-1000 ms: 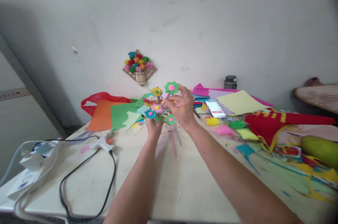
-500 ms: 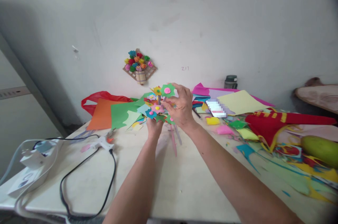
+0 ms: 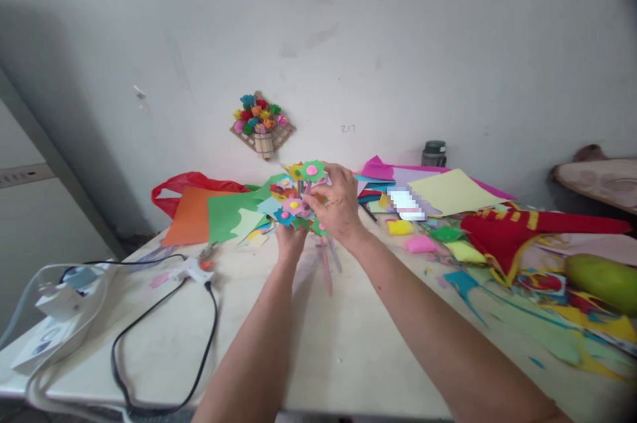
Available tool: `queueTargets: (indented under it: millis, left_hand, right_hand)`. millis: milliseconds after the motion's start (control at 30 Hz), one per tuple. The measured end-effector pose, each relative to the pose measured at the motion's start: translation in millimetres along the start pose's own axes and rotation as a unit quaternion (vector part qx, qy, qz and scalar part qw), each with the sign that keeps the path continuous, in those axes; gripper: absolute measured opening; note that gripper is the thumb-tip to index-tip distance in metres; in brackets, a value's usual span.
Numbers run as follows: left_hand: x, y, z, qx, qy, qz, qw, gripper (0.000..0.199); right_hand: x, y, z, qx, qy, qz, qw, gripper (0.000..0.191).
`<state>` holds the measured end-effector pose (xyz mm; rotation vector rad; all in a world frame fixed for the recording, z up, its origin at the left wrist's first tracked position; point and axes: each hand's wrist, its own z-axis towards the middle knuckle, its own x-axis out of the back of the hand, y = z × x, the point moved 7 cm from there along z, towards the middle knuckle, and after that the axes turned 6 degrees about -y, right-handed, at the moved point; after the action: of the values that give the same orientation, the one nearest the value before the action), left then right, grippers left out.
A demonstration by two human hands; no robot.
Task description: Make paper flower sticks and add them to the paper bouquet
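Over the middle of the table I hold a bunch of paper flowers (image 3: 294, 205) in several colours, with round coloured centres. My left hand (image 3: 291, 241) is closed around it from below, its fingers mostly hidden under the blooms; thin pink and grey stems stick out beneath. On the right side of the bunch, my right hand (image 3: 338, 200) pinches between thumb and fingers at the stem of a green paper flower (image 3: 313, 171) with a pink centre. That flower stands higher than most others.
A glue gun (image 3: 194, 270) with a black cord lies left, near a white power strip (image 3: 74, 320). Behind are orange paper (image 3: 186, 217) and green sheets (image 3: 229, 210). Right lie a phone (image 3: 407, 204), yellow sheet (image 3: 455, 190), paper scraps, red cloth (image 3: 507, 244) and a green fruit (image 3: 602, 280).
The green flower and my right hand have shifted very slightly left and down. Both hands keep their hold on the bunch.
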<state>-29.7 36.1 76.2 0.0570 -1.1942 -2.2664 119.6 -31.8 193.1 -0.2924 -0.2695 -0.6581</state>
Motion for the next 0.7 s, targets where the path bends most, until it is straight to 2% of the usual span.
queueTargets:
  millis: [100, 367, 500, 633, 700]
  left_hand:
    - [-0.1, -2, 0, 0.023, -0.001, 0.017, 1.000, 0.010]
    - [-1.5, -6, -1, 0.046, -0.001, 0.041, 0.998, 0.003]
    - [-0.7, -9, 1, 0.034, 0.004, 0.031, 0.999, 0.004]
    - [-1.6, -7, 2, 0.006, -0.009, -0.012, 1.000, 0.014]
    - [-0.5, -7, 1, 0.012, -0.006, -0.034, 0.999, 0.016]
  right_hand:
    - [1, 2, 0, 0.002, 0.007, -0.003, 1.000, 0.011]
    - [-2, -2, 1, 0.043, -0.022, -0.004, 0.999, 0.007]
    - [15, 1, 8, 0.019, 0.001, 0.009, 1.000, 0.010]
    - [40, 3, 15, -0.004, 0.041, 0.026, 0.999, 0.015]
    - [48, 3, 17, -0.004, 0.051, 0.032, 0.998, 0.015]
